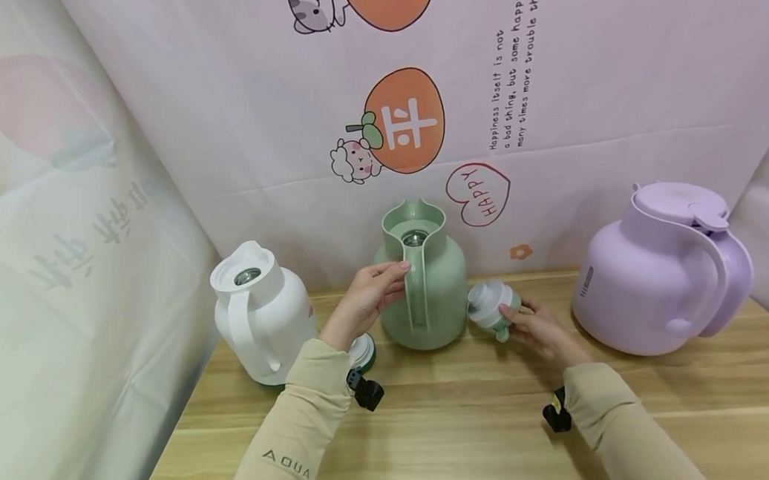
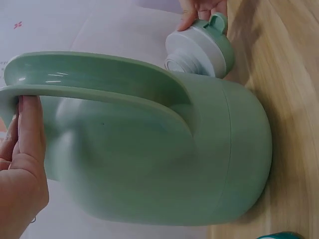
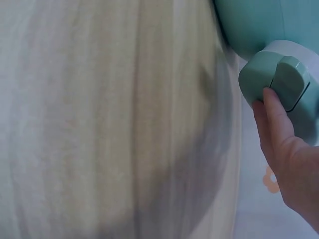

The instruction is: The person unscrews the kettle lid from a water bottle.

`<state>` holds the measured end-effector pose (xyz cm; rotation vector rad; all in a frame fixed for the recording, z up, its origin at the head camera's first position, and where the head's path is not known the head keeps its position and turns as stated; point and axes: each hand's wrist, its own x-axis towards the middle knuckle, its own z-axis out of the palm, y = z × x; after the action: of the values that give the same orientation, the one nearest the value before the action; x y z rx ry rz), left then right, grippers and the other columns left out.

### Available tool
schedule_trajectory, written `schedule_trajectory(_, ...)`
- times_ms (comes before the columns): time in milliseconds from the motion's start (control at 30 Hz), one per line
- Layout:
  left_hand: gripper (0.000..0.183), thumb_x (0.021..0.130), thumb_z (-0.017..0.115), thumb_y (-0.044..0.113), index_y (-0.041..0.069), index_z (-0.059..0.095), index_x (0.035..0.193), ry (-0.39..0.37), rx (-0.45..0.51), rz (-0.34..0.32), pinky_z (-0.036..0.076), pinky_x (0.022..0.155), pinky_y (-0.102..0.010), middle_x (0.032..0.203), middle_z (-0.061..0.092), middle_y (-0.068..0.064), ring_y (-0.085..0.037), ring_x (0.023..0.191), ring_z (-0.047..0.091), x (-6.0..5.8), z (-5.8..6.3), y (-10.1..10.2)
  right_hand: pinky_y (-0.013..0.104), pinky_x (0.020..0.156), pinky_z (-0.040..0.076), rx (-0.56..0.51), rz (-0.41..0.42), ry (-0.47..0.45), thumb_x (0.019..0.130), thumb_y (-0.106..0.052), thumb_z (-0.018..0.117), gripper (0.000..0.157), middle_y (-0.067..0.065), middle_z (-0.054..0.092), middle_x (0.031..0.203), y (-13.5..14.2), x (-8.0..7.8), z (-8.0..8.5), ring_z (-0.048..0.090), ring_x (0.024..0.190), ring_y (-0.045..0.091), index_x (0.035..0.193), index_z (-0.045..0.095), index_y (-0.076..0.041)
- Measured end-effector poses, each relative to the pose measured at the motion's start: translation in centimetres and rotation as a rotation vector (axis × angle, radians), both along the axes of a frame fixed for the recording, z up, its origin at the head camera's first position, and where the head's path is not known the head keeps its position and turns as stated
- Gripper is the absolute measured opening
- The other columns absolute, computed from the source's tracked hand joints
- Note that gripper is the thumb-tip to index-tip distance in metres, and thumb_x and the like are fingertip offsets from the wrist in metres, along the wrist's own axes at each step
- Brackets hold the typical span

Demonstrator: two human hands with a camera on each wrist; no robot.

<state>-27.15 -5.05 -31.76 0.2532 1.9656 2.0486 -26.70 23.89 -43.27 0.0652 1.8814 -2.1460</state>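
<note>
The green vacuum jug stands upright with its mouth uncovered. My left hand pinches the upper part of its handle; in the left wrist view the left fingers lie against the handle's edge. Right of the jug, my right hand grips a lid stopper, white and threaded with a green cap, tilted sideways. Its green top and raised tab face the right wrist camera, with the right fingers on it. Whether the stopper touches the jug is unclear.
At left stands a white vacuum jug with its mouth uncovered. Partly behind the left wrist lies a white and dark green lid. A lidded purple jug stands at right. Printed cloth hangs behind the wooden table.
</note>
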Motion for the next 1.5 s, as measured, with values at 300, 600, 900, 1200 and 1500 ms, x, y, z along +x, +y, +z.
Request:
schedule_trajectory(300, 0.041, 0.098, 0.053, 0.022, -0.004, 0.054, 0.129, -0.003, -0.014, -0.013, 0.049, 0.102, -0.033, 0.128, 0.060, -0.015, -0.010, 0.102, 0.064, 0.0, -0.2, -0.1, 0.016, 0.081, 0.054, 0.056, 0.010, 0.008, 0.097, -0.032, 0.052, 0.081, -0.006, 0.058, 0.105, 0.4, 0.0, -1.2, 0.060, 0.088, -0.005, 0.151, 0.004, 0.004)
schedule_trajectory(600, 0.041, 0.098, 0.054, 0.023, -0.005, 0.055, 0.127, -0.011, -0.004, 0.005, 0.049, 0.102, -0.033, 0.127, 0.060, -0.015, -0.011, 0.102, 0.063, 0.0, -0.6, 0.0, 0.018, 0.079, 0.054, 0.069, 0.005, -0.022, 0.100, -0.030, 0.047, 0.084, 0.033, 0.016, 0.150, 0.5, 0.2, -1.5, 0.058, 0.092, 0.002, 0.151, -0.015, -0.006)
schedule_trajectory(900, 0.041, 0.098, 0.053, 0.022, -0.005, 0.053, 0.129, -0.004, -0.002, -0.004, 0.048, 0.104, -0.033, 0.133, 0.057, -0.018, -0.011, 0.104, 0.063, -0.1, -0.6, 0.1, 0.020, 0.092, 0.053, 0.084, -0.002, -0.033, 0.101, -0.024, 0.047, 0.078, 0.033, 0.008, 0.154, 1.0, 0.3, -1.5, 0.056, 0.099, 0.002, 0.152, -0.008, -0.004)
schedule_trajectory(1200, 0.041, 0.097, 0.055, 0.022, -0.005, 0.055, 0.127, -0.015, 0.004, 0.045, 0.049, 0.102, -0.032, 0.129, 0.059, -0.016, -0.010, 0.101, 0.063, 0.3, -0.3, 0.3, 0.023, 0.101, 0.048, 0.127, -0.022, -0.027, 0.100, -0.020, 0.047, 0.073, 0.030, 0.015, 0.154, 1.2, 0.1, -1.6, 0.054, 0.092, -0.007, 0.152, 0.001, 0.001)
schedule_trajectory(1500, 0.040, 0.095, 0.060, 0.023, -0.002, 0.058, 0.127, 0.015, 0.009, 0.159, 0.050, 0.101, -0.035, 0.126, 0.062, -0.015, -0.012, 0.101, 0.064, 1.5, -0.1, 0.8, 0.022, 0.101, 0.047, 0.197, 0.009, 0.011, 0.102, -0.013, 0.042, 0.065, 0.034, 0.012, 0.152, 1.2, 0.3, -1.9, 0.051, 0.103, 0.000, 0.151, 0.003, 0.005)
